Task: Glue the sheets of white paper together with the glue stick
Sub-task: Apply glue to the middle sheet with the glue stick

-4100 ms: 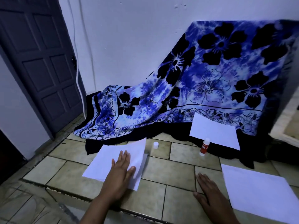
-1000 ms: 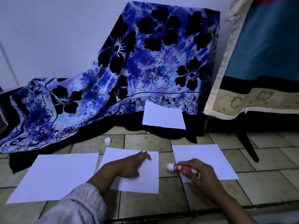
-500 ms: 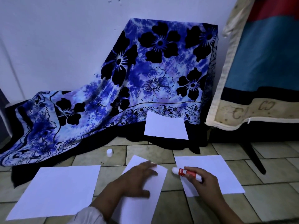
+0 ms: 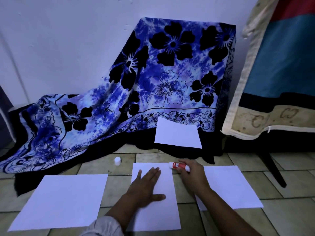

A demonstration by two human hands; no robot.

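Right now my left hand (image 4: 147,186) lies open, flat on the middle sheet (image 4: 154,198), and my right hand (image 4: 191,174) grips the glue stick (image 4: 179,166) at its two o'clock corner. If I press lightly, the sheet may slide or crease.

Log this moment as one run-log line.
left hand: flat on middle sheet | right hand: holds glue stick at top edge | cap: off
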